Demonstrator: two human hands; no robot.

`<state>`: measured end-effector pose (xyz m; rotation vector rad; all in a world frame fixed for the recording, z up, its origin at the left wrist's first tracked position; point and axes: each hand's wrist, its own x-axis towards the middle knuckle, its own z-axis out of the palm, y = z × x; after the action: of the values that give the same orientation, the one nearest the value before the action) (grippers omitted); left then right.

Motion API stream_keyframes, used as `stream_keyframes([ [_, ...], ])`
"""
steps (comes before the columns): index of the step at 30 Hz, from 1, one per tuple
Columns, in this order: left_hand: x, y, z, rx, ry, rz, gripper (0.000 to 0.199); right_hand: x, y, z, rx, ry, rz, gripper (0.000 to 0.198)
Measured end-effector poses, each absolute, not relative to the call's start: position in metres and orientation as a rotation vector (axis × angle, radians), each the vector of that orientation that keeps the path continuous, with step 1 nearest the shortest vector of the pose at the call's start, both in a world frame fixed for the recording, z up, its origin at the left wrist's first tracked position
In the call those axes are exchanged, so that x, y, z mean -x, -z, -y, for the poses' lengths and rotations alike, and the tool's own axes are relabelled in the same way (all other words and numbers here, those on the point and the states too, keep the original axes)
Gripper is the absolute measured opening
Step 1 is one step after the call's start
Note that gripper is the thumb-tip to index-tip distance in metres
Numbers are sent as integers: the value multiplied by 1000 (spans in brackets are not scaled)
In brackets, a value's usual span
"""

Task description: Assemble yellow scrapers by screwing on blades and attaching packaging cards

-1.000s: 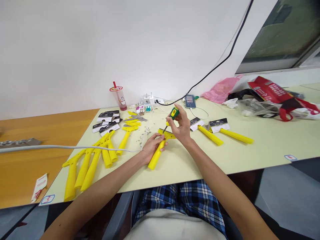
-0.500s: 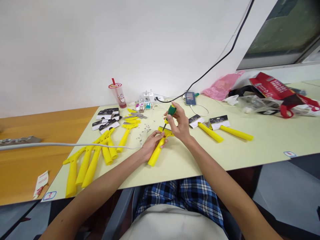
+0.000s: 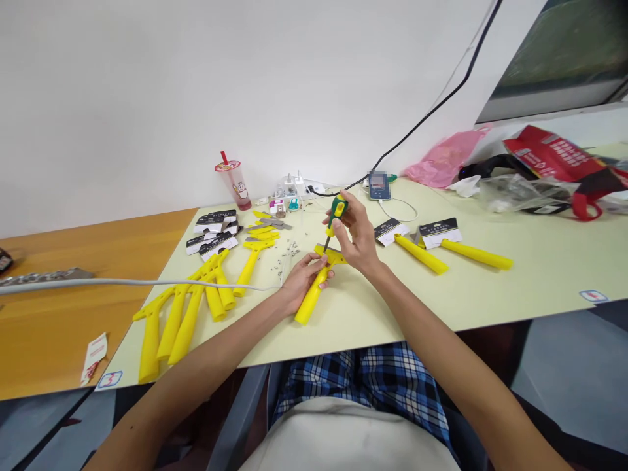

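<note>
My left hand point(image 3: 302, 282) is closed around a yellow scraper point(image 3: 309, 306) near its head, with the handle pointing down toward me. Between the fingers of my right hand point(image 3: 358, 234) is a green and yellow screwdriver point(image 3: 337, 210), tilted, its shaft reaching down to the scraper's head. The fingertips of the left hand hide the exact spot where the tip meets the head. Small loose screws point(image 3: 286, 256) lie just beyond the left hand. To the left are several yellow scraper handles point(image 3: 184, 324) and one scraper point(image 3: 249, 265) lying apart from them.
Black-and-white cards point(image 3: 216, 235), grey blades point(image 3: 273, 224) and a drink cup point(image 3: 234, 185) are at the back left. Two carded scrapers point(image 3: 475, 254) lie at right. Behind are a power strip point(image 3: 289, 187), a small screen device point(image 3: 379, 186) and bags point(image 3: 544, 160). A white cable point(image 3: 147, 283) crosses the left side.
The screwdriver handle has turned in my right fingers, showing more yellow now. The whole view has shifted slightly; the left hand keeps its hold on the scraper.
</note>
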<state>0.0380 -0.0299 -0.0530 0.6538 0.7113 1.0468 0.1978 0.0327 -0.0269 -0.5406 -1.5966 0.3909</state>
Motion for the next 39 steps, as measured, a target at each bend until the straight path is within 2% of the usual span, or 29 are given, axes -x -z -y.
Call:
stream_keyframes([
  [4,-37,54,29,-641,-1061,-712,45,-194,30,-33,511,-479,1616,59],
  [12,-38,54,29,-641,-1055,-713,47,-196,35,-44,576,-347,1480,61],
  [18,-36,54,27,-619,-1065,-681,46,-194,29,-34,469,-498,1585,56],
  [26,-37,53,30,-615,-1035,-707,42,-195,34,-41,592,-327,1489,59],
  [34,-37,52,29,-636,-1047,-723,45,-194,28,-33,509,-497,1518,55],
  [39,-36,52,28,-626,-1061,-733,45,-192,32,-38,549,-398,1454,57],
])
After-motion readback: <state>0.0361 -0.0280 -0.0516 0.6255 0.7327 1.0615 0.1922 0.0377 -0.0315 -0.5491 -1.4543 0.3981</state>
